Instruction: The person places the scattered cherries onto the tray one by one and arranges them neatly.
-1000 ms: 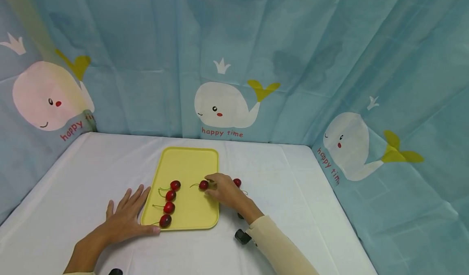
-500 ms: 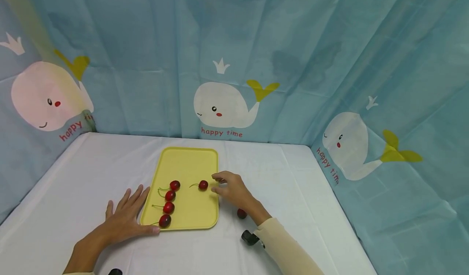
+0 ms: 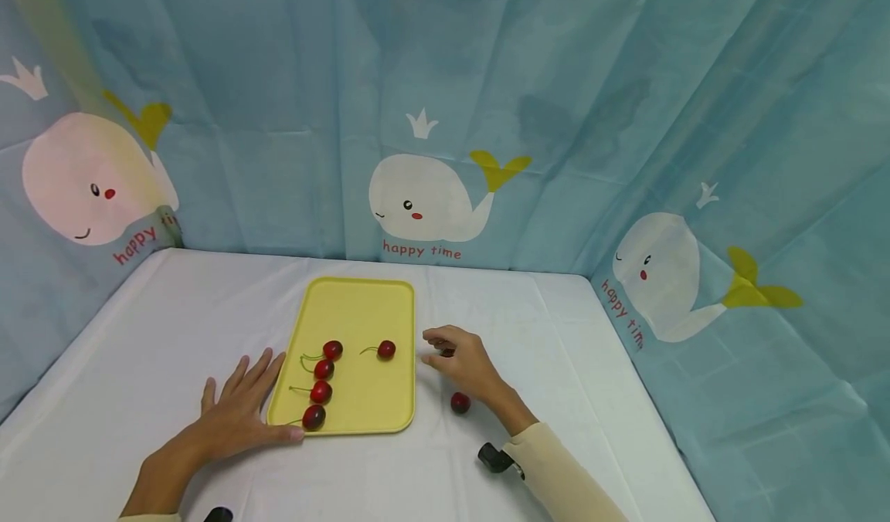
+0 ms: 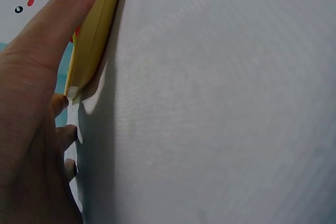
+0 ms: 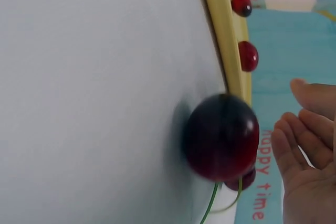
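My left hand (image 3: 239, 418) lies spread at the left edge of a yellow tray (image 3: 361, 306), fingers at its side and thumb at the near corner. In the left wrist view that thumb stretches along the tray's rim. Several dark red cherries (image 3: 321, 391) with stems form a column on the tray's left half; a single cherry (image 3: 385, 349) sits right of them. My right hand (image 3: 462, 360) hovers just right of the tray with loosely bent fingers and nothing held. A mostly hidden cherry (image 3: 447, 352) shows under its fingers. Another cherry (image 3: 460, 403) lies below it, large in the right wrist view.
A white cloth (image 3: 556, 360) covers the table. Blue curtains (image 3: 278, 144) with printed whales hang at the back and sides. A black wrist-worn device (image 3: 495, 458) is at the right sleeve (image 3: 556, 468).
My right hand has let go of the single cherry on the tray and moved right, off the tray and over the loose cherries. My left hand has stayed put.
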A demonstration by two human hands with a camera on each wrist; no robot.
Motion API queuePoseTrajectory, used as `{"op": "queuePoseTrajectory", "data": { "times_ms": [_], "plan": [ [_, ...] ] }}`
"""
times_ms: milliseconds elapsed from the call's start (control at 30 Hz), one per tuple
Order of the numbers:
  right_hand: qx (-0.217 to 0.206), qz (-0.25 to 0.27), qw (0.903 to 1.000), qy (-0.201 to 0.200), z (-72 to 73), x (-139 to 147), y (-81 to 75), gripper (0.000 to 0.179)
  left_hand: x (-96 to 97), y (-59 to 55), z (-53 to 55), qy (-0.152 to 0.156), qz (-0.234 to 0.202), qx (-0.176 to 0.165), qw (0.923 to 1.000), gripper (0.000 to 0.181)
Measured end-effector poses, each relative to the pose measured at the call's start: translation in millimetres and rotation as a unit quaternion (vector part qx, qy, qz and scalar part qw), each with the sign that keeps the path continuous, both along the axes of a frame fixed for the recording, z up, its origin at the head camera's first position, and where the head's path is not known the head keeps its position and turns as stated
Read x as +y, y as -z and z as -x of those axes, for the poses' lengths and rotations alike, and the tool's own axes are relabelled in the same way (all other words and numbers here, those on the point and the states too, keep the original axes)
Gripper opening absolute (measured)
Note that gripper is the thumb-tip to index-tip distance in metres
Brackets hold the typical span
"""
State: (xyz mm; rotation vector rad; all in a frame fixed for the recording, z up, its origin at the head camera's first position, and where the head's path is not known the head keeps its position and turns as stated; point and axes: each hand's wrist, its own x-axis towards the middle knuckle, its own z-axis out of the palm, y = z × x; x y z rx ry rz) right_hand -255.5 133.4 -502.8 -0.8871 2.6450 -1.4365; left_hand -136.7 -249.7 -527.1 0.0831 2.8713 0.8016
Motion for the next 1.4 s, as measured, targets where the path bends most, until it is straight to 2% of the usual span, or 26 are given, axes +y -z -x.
{"op": "queuePoseTrajectory", "data": {
  "times_ms": [333,600,833,1133,1400],
  "plan": [
    [-0.018,0.036,0.9983,0.043,-0.7,27,2.6,0.035,-0.2,-1.2,0.0,0.002,-0.002,0.003,1.0000,0.132],
    [-0.024,0.014,0.9971,0.071,-0.7,45,7.6,0.038,0.8,-0.6,0.5,0.001,0.002,0.000,1.0000,0.132],
    [-0.041,0.036,0.9959,0.072,-4.8,55,13.1,0.036,0.3,-0.3,0.6,0.000,0.000,-0.003,1.0000,0.133],
    [-0.034,-0.004,0.9959,0.083,-5.0,61,15.2,0.035,0.5,-2.8,1.5,-0.005,-0.001,-0.007,1.0000,0.135],
    [-0.059,-0.008,0.9953,0.077,-4.5,61,18.6,0.028,0.3,-0.9,-1.1,0.004,-0.010,0.004,0.9999,0.132]
  ]
}}
